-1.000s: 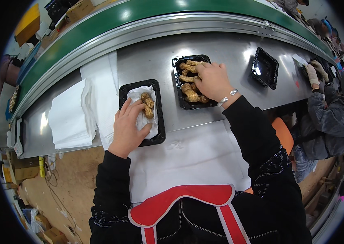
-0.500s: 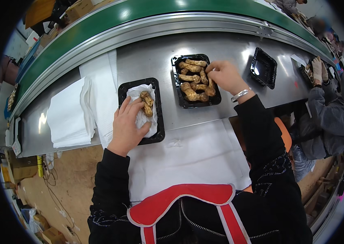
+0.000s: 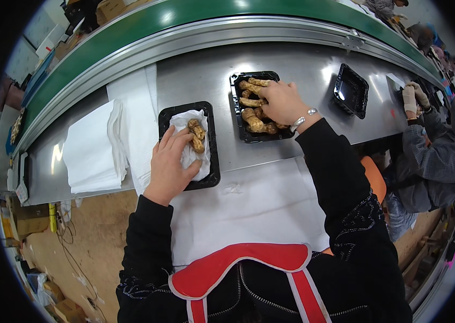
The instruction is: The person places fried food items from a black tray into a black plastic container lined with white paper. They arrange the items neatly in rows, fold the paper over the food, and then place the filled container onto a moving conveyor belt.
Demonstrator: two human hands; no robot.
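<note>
My left hand (image 3: 169,161) lies with its fingers spread over the near left side of a black plastic tray (image 3: 215,161). White paper (image 3: 185,116) lines that tray, and brown-and-cream mushrooms (image 3: 197,134) lie on it beside my fingertips. To its right, a second black tray (image 3: 236,119) holds several thick mushrooms (image 3: 254,121). My right hand (image 3: 285,103), with a silver bracelet at the wrist, reaches over this tray's right side. Its fingers are bent and drawn together on a mushroom (image 3: 251,102) among the others; the fingertips are partly hidden.
White paper sheets (image 3: 94,151) are stacked at the left. A third black tray (image 3: 351,91) sits at the right with nothing in it. Behind the metal table runs a green conveyor belt (image 3: 206,17) with a metal rail. A gloved co-worker (image 3: 432,151) is at the far right.
My right hand has moved left and deeper over the middle tray, from its right rim onto the mushrooms. My left hand stays at the left tray. The co-worker's gloved hands have shifted.
</note>
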